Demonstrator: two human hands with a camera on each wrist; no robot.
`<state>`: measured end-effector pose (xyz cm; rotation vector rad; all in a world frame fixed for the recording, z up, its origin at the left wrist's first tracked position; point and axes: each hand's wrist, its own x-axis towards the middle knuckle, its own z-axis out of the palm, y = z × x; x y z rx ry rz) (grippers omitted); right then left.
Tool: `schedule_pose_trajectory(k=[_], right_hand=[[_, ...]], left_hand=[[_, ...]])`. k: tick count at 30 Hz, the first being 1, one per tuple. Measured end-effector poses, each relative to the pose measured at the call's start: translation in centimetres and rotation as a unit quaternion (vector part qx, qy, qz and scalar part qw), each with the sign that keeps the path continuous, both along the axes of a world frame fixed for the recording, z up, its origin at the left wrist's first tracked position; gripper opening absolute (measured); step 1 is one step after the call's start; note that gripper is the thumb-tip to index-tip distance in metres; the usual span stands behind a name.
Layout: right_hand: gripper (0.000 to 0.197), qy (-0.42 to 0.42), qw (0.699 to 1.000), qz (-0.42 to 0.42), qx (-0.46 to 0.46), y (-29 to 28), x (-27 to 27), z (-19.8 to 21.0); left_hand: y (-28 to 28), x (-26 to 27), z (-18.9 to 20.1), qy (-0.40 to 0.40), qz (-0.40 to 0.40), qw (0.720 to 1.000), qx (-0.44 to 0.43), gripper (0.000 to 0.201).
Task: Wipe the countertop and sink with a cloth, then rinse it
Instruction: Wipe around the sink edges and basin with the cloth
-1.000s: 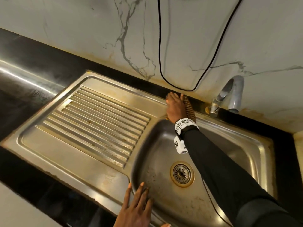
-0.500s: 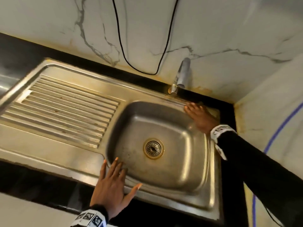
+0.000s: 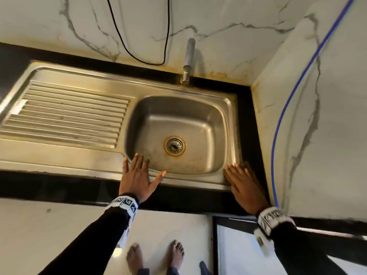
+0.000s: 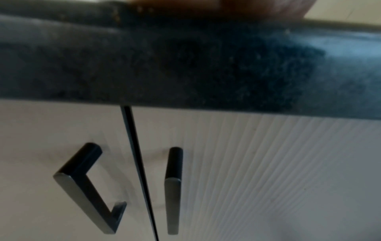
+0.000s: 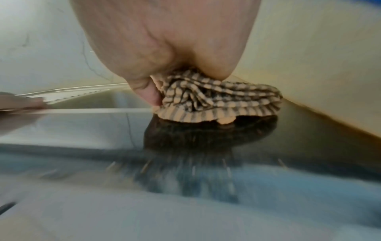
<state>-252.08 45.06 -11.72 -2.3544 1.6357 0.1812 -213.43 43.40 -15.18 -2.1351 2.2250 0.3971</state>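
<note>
A brown checked cloth (image 3: 250, 168) lies on the front right corner of the steel sink (image 3: 198, 126), half on the black countertop (image 3: 59, 187). My right hand (image 3: 243, 183) presses down flat on it, fingers straight. In the right wrist view the cloth (image 5: 216, 101) is bunched under my palm (image 5: 164, 40), with the thumb against its edge. My left hand (image 3: 137, 175) rests flat on the sink's front rim, fingers spread and pointing into the basin, holding nothing. The left wrist view shows only the counter's front edge (image 4: 185, 65).
A tap (image 3: 188, 58) stands at the back rim, and a drain (image 3: 174, 145) sits in the basin floor. The ribbed drainboard (image 3: 69, 120) lies to the left. Marble walls close the back and right. A black cable (image 3: 166, 36) and a blue cable (image 3: 294, 92) hang there. Cabinet handles (image 4: 82, 179) sit below.
My right hand has slid the cloth from the back rim near the tap, down the right rim, to the front right corner. My left hand has stayed on the front rim.
</note>
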Motion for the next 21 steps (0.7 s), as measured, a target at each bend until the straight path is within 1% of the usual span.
schedule_pose_trajectory(k=[2,4,6,8,10,12,13,15,16,17,18,20,21], right_hand=[[0.065,-0.039,0.999,0.014,0.001,3.4,-0.9,0.1],[0.066,-0.075,0.997,0.032,0.0,4.2,-1.8,0.7],[0.068,-0.054,0.998,0.043,-0.003,4.0,-2.2,0.9],[0.072,-0.031,0.999,0.017,-0.005,4.0,-1.9,0.3],[0.074,-0.009,0.999,-0.05,-0.011,4.2,-0.2,-0.6],[0.078,0.004,0.993,-0.11,-0.037,4.9,3.6,-1.1],[0.08,0.006,0.992,-0.12,-0.038,5.3,6.3,-1.3],[0.081,-0.001,0.993,-0.112,-0.019,5.9,12.1,-1.1],[0.081,-0.012,0.994,-0.109,-0.004,6.0,15.7,-0.7],[0.081,-0.026,0.994,-0.106,0.006,6.0,19.3,-0.6],[0.079,-0.037,0.994,-0.099,0.009,5.6,23.3,-0.5],[0.072,-0.059,0.996,-0.067,0.012,4.4,30.4,-0.7],[0.07,-0.069,0.996,-0.052,0.016,3.2,33.9,-0.9]], left_hand=[[0.0,-0.1,0.1,0.013,0.005,1.0,-0.001,0.106],[0.2,0.1,0.1,0.024,0.008,1.0,-0.003,0.107],[0.4,0.3,0.2,0.046,0.011,0.999,-0.013,0.104],[0.5,0.3,0.4,0.08,0.013,0.996,-0.026,0.1],[0.7,0.2,0.5,0.134,0.022,0.99,-0.04,0.095],[1.0,0.8,0.5,0.222,0.041,0.973,-0.048,0.091],[1.2,1.3,0.5,0.273,0.048,0.959,-0.056,0.088],[1.7,2.3,0.8,0.351,0.055,0.931,-0.089,0.079],[1.8,3.8,0.8,0.362,0.058,0.924,-0.111,0.074],[1.9,5.3,0.9,0.356,0.063,0.923,-0.134,0.069],[1.7,7.6,1.0,0.332,0.069,0.928,-0.156,0.066],[1.2,12.6,0.8,0.23,0.087,0.952,-0.184,0.065],[0.9,15.6,0.5,0.17,0.09,0.964,-0.181,0.068]])
